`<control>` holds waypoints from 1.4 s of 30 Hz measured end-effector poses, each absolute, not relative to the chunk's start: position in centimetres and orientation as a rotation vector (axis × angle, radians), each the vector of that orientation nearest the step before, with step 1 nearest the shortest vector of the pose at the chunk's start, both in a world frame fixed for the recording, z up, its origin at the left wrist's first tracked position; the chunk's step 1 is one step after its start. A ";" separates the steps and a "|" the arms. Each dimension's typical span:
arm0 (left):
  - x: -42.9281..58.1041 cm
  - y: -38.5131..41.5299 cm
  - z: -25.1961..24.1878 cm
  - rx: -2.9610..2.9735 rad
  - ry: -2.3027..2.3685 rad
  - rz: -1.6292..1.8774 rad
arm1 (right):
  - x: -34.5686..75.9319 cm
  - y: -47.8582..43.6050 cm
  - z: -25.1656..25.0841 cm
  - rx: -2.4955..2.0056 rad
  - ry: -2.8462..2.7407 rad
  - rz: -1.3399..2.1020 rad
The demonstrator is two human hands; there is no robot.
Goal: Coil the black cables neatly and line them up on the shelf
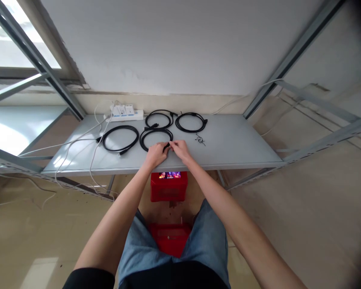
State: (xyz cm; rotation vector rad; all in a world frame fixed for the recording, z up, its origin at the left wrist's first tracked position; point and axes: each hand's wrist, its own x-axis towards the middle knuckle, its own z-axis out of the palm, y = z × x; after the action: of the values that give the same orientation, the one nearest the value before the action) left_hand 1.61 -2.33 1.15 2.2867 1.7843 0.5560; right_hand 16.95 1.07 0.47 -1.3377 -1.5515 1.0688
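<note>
Black cable coil (pixel 155 129): lying flat at the front of the metal shelf (pixel 228 144), beneath both hands.
Left hand (pixel 156 155): fingers closed on the coil's near edge.
Right hand (pixel 180 149): fingertips (pixel 171 144) pinching the cable beside the left hand.
Other coils: left coil (pixel 137 136), back coil (pixel 145 119), right coil (pixel 176 122).
Thin wire tangle (pixel 200 140): right of the hands.
Power strip (pixel 124 115): at the shelf's back edge.
Red crate (pixel 168 186): below the shelf.

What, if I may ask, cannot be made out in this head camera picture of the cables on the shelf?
All in the head view:
Cable end between the left hand and right hand: connector hidden by fingers.
Small dark tangle on the shelf: too small to identify.
Colourful object on the red crate: cut off by the shelf.
</note>
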 end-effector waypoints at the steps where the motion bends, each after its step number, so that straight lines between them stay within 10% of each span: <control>1: 1.6 -2.3 1.1 2.279 1.797 0.546 | 16.6 0.9 0.8 -1.360 -1.475 1.121; 20: 1.8 -2.6 1.8 2.263 1.902 0.410 | 17.0 -0.1 2.9 -1.027 -0.820 2.067; 42: 1.8 -2.3 1.5 2.288 1.879 0.406 | 18.5 -1.5 -0.6 -1.160 -2.279 0.080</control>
State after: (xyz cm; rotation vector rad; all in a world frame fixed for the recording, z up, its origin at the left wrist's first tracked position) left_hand 1.81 -2.35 1.49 2.2875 1.8789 0.4056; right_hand 18.45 -1.50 -0.61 -1.1600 -2.2792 0.0800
